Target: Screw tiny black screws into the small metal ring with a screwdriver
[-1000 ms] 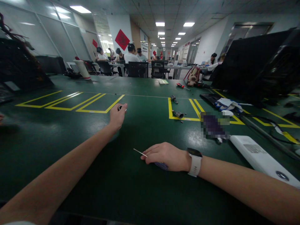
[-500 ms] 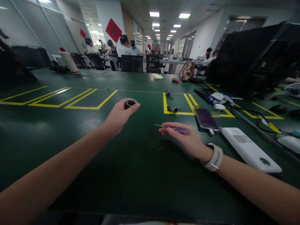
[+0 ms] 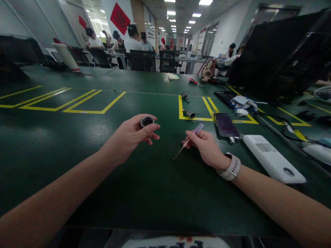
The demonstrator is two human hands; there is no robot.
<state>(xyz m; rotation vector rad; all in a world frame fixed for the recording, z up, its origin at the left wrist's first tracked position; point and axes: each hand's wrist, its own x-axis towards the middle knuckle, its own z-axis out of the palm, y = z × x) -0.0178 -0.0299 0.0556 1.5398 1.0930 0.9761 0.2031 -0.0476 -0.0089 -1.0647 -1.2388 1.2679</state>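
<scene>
My left hand (image 3: 131,136) is closed around a dark cylindrical ring-shaped metal part (image 3: 147,121), its round opening facing up. In my right hand (image 3: 200,143) is a thin screwdriver (image 3: 198,128) with a clear purplish handle, held like a pen. Its metal shaft slants down to the left, and the tip is at a few small metal rings (image 3: 175,157) on the table. From this view I cannot tell whether the tip touches them.
Two metal fittings (image 3: 189,113) and tiny parts lie by a yellow-taped rectangle. To the right are a phone (image 3: 225,124), a white power bank (image 3: 274,158), gloves (image 3: 243,102) and cables. A red-handled screwdriver (image 3: 193,81) lies farther back. Other people sit at distant tables.
My right hand has tilted the screwdriver from nearly level to tip-down, bringing its tip to the small rings. My left hand has turned the ring-shaped part so more of its opening shows.
</scene>
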